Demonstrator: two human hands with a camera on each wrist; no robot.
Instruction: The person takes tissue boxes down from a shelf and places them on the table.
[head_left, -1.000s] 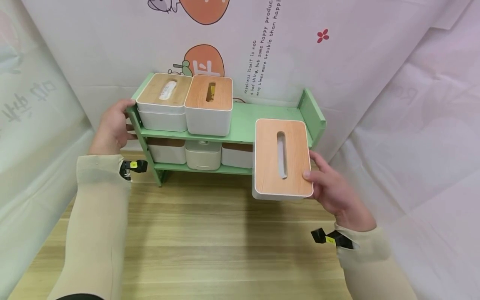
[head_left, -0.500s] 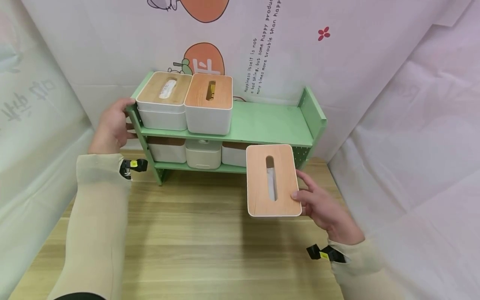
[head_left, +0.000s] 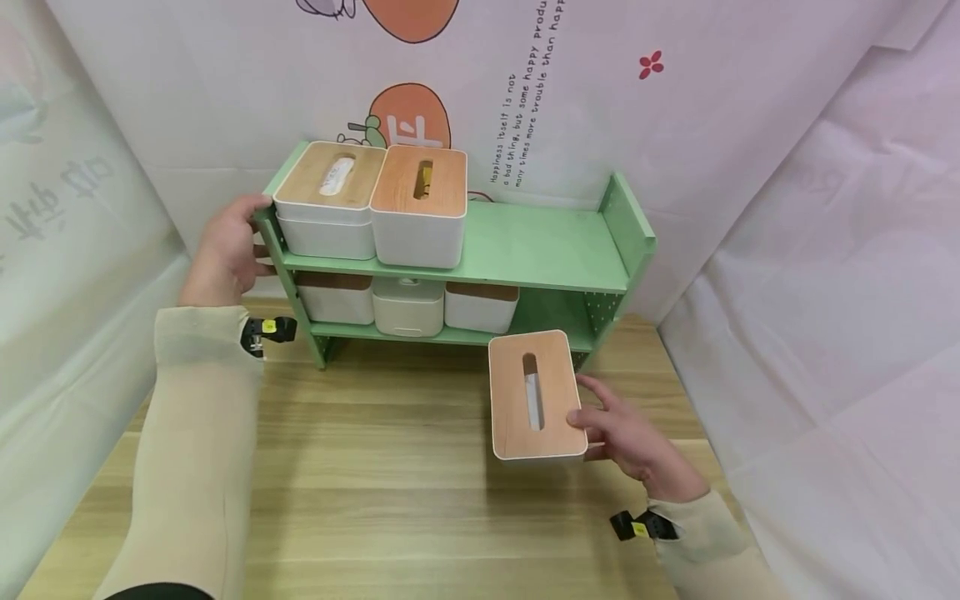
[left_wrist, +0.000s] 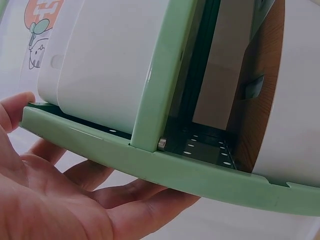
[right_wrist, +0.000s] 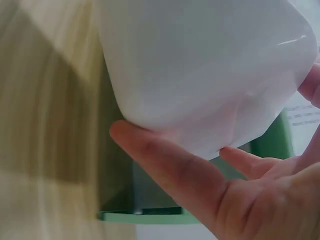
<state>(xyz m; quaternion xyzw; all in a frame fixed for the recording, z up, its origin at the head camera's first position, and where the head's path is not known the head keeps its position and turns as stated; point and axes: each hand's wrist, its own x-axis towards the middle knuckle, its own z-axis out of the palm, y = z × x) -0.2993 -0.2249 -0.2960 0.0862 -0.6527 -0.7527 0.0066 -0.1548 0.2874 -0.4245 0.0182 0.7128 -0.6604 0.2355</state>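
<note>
My right hand [head_left: 633,442] grips a white tissue box [head_left: 557,392] with a wood-look lid, thumb on the lid's right edge and fingers along its side. The box is in front of the green shelf's [head_left: 555,242] lower right part, above the floor; white shows through its lid slot. In the right wrist view, fingers [right_wrist: 170,165] reach along the box's white wall. My left hand [head_left: 225,250] holds the shelf's left side panel; in the left wrist view its fingers [left_wrist: 140,200] lie along the panel's outer face, with one fingertip at the panel's end.
On the upper shelf stand two wood-lidded boxes, a pale-lidded one [head_left: 307,177] and an orange-toned one [head_left: 442,192]. Below are two brown-topped white boxes [head_left: 333,304] [head_left: 480,310] and a cream box [head_left: 408,312] between them. White printed sheets [head_left: 570,100] enclose the wood-patterned floor [head_left: 375,500].
My right hand has carried the tissue box down and toward me, slightly left, from in front of the upper shelf, uncovering the shelf's right end. The left hand has stayed in place.
</note>
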